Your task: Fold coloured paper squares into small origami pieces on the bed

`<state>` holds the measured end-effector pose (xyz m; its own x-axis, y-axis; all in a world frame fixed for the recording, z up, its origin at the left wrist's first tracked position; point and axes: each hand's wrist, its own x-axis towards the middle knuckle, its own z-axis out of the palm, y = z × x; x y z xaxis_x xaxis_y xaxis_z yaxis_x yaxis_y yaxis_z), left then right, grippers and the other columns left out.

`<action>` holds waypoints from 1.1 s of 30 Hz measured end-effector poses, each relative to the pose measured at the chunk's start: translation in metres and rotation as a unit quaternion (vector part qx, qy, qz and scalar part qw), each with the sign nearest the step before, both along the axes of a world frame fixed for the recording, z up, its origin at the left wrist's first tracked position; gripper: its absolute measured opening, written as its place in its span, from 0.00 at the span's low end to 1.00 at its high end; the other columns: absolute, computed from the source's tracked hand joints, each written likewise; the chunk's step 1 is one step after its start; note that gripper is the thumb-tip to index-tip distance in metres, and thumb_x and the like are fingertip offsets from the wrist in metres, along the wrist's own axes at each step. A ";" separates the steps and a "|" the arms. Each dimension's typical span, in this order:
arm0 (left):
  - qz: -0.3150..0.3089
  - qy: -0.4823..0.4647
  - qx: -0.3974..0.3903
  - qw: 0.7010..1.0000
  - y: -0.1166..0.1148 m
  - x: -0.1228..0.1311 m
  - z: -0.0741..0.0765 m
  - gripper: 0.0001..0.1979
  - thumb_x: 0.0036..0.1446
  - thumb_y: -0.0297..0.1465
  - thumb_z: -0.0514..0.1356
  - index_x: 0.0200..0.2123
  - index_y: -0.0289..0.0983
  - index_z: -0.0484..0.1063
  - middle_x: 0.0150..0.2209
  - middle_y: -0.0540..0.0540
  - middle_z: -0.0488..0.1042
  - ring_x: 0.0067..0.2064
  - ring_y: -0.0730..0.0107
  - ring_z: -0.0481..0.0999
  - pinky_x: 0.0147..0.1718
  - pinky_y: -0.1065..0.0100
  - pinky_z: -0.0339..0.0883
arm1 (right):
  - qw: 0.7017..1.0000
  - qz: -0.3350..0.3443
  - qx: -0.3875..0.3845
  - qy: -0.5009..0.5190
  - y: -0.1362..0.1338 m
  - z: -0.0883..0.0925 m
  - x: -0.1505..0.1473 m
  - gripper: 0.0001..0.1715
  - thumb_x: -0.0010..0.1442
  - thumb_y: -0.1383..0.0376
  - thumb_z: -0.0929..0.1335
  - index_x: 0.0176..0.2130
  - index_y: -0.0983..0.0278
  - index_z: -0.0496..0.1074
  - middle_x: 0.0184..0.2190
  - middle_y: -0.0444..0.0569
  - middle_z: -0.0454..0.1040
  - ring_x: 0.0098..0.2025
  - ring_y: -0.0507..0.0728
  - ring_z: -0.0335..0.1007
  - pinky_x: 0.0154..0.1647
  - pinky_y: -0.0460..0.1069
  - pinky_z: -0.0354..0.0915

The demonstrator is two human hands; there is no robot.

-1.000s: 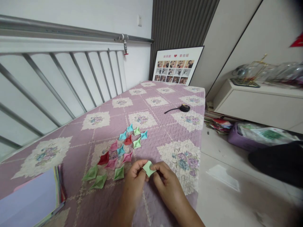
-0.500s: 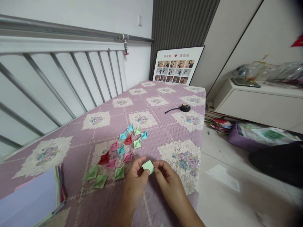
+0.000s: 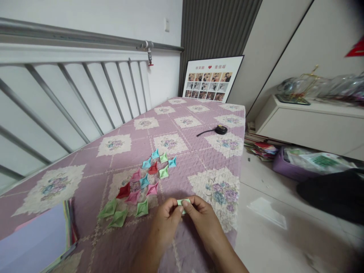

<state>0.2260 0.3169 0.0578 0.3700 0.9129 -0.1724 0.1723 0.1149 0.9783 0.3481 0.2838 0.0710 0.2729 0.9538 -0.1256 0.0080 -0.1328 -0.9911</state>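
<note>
A small light-green folded paper piece (image 3: pixel 183 202) is pinched between the fingertips of my left hand (image 3: pixel 165 223) and my right hand (image 3: pixel 203 220), just above the purple quilted bed cover (image 3: pixel 196 155). Only a narrow strip of the paper shows between the thumbs. Beyond my hands, several finished folded paper shapes (image 3: pixel 142 182) in green, pink, red and blue lie scattered on the cover.
A stack of coloured paper sheets (image 3: pixel 34 242) sits at the near left. A black tape measure (image 3: pixel 220 130) lies farther up the bed. A photo board (image 3: pixel 209 79) leans at the far end. Metal rails (image 3: pixel 71 102) run along the left; floor clutter lies right.
The green paper has been folded smaller and tilted edge-on; my fingertips have closed together over it. The hands have stayed in about the same place.
</note>
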 end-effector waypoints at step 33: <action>-0.043 0.020 -0.003 0.999 0.006 -0.006 -0.007 0.08 0.52 0.35 0.54 0.25 0.38 0.64 0.22 0.55 0.62 0.25 0.73 0.60 0.26 0.71 0.54 | 0.996 -0.070 -0.001 0.055 0.003 -0.009 -0.003 0.21 0.52 0.50 0.69 0.23 0.63 0.65 0.21 0.39 0.60 0.26 0.50 0.53 0.28 0.45 0.53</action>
